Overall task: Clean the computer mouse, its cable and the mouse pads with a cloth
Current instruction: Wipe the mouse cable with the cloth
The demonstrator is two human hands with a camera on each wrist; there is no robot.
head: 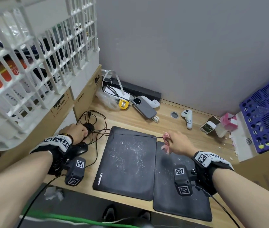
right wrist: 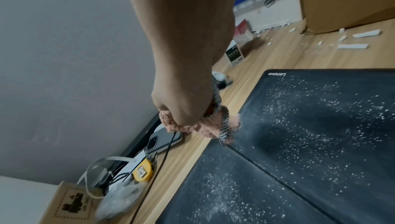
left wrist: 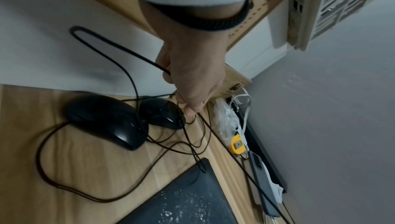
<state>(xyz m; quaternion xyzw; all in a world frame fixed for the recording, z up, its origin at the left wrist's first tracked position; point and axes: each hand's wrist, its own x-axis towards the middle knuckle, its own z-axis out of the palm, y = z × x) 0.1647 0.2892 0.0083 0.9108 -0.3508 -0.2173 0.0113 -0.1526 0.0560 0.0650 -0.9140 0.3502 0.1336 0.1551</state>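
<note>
A thin black mouse cable stretches taut over the dusty Lenovo mouse pad, left hand gripping one end near the glossy mouse, right hand pinching a fuzzy pink cloth around it.

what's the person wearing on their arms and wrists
Both forearms are bare. Each wrist carries a white band printed with black square markers, over a black strap. A black camera block with more markers hangs below each wrist, trailing a thin black cable. The left wrist also has a dark bracelet.
</note>
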